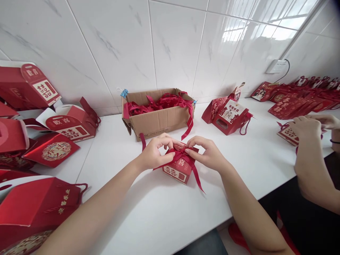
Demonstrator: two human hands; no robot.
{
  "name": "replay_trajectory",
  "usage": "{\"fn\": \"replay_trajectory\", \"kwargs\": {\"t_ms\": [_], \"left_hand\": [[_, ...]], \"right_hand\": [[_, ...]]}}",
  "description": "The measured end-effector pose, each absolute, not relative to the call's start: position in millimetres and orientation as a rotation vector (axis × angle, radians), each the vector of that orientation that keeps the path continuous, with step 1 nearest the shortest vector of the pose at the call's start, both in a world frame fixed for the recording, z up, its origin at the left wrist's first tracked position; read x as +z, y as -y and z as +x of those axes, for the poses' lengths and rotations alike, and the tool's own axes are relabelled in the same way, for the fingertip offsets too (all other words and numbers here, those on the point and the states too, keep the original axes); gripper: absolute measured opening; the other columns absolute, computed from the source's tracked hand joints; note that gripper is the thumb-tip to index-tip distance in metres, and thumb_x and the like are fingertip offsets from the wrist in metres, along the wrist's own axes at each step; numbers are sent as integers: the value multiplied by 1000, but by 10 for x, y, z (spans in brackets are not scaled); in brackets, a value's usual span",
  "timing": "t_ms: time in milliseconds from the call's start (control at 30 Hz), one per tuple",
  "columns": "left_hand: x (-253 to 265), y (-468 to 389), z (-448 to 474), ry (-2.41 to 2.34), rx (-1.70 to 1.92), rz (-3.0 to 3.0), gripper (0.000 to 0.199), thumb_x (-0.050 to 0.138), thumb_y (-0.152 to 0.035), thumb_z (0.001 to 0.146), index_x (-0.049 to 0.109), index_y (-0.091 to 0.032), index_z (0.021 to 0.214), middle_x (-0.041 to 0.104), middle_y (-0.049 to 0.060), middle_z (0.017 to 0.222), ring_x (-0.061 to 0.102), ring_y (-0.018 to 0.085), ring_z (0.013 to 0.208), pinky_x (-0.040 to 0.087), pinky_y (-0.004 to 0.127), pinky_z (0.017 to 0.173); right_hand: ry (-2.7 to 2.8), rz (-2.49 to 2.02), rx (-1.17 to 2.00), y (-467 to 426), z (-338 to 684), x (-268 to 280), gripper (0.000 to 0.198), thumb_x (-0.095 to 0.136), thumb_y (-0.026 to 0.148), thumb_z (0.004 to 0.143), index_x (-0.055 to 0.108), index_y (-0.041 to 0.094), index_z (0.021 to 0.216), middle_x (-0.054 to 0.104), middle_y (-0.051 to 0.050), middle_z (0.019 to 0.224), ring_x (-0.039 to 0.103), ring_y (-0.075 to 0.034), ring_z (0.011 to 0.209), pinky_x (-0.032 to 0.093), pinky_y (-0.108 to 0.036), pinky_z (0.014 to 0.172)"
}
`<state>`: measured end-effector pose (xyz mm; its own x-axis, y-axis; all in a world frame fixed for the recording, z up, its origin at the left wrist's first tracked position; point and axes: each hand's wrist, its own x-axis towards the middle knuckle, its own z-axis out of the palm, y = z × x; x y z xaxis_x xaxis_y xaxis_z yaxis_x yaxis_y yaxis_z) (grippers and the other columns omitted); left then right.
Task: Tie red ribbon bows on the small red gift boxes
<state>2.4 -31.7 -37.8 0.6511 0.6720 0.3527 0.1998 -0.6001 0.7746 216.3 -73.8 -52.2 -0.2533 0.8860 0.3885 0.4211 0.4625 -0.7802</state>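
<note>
A small red gift box (175,173) with cream panels and gold-red characters sits on the white table in front of me. Dark red ribbon (195,173) crosses its top in a bow or knot, one tail trailing down to the right. On the left side of the knot, my left hand (158,150) pinches the ribbon between thumb and fingers. From the other side my right hand (205,152) grips the ribbon with thumb and forefinger close to the knot. The exact shape of the knot is partly hidden by my fingertips.
Behind the box stands a cardboard box (162,122) full of red ribbon. Red gift boxes (70,124) crowd the left side. Another printed gift box (230,117) stands back right. At right, a co-worker's hands (305,127) handle a similar box (289,134). The table's front edge runs diagonally.
</note>
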Motion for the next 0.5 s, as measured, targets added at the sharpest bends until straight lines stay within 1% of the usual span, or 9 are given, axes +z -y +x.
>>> {"fn": "replay_trajectory", "kwargs": {"t_ms": [67,200,333,433,500], "left_hand": [[-397,311,16,-582,834,2127,20,53,-8,71,41,-21,63,73,5,98,54,20,99,46,36,86],[-447,291,11,-470,878,2095,19,54,-5,72,45,-20,65,73,7,98,57,21,99,48,38,86],[-491,284,29,-376,913,2023,17,54,-4,74,48,-19,67,72,8,96,62,22,100,49,40,88],[-513,277,42,-354,922,1969,15,52,-4,76,51,-18,70,72,8,94,63,23,102,49,41,90],[-523,269,47,-358,916,1954,14,52,-5,77,52,-18,71,72,8,92,63,23,100,49,41,88]], "right_hand": [[1862,-1106,678,740,2158,-516,7,60,21,82,59,20,75,63,-4,83,57,-17,73,47,-31,66],[1873,-1103,675,742,2158,-510,7,60,20,82,58,20,75,64,-4,84,58,-17,74,48,-31,67],[1877,-1090,640,738,2166,-522,7,59,20,83,59,20,76,65,-4,85,59,-17,77,48,-32,69],[1863,-1093,628,738,2167,-530,7,58,21,84,59,20,77,65,-4,83,59,-17,76,48,-32,70],[1848,-1100,631,742,2165,-529,8,58,21,85,60,20,77,65,-4,82,60,-17,76,49,-31,70]]}}
